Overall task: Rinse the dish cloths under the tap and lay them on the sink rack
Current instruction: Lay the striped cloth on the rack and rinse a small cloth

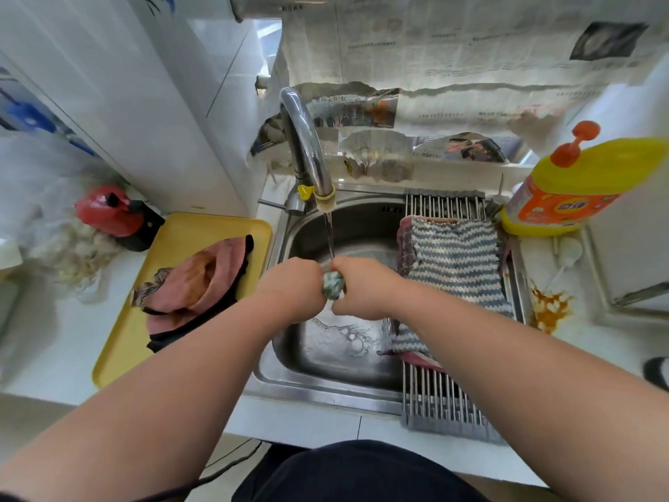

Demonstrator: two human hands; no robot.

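Note:
Over the steel sink (pixel 289 371), my left hand (pixel 291 288) and my right hand (pixel 364 288) both grip a bunched green-and-white dish cloth (pixel 333 284) between them. Water runs from the chrome tap (pixel 307 150) down onto my hands and the cloth. A blue-and-white zigzag cloth (pixel 459 262) lies spread on the metal sink rack (pixel 441 407) across the sink's right side, with a dark red cloth partly under it. Pink and dark cloths (pixel 195 288) lie heaped on a yellow tray (pixel 119 349) to the left.
A yellow detergent bottle (pixel 564 190) with an orange pump stands at the right. A red-and-black appliance (pixel 116 215) sits behind the tray. A brown stain (pixel 548 307) marks the counter right of the rack. Newspaper covers the wall behind.

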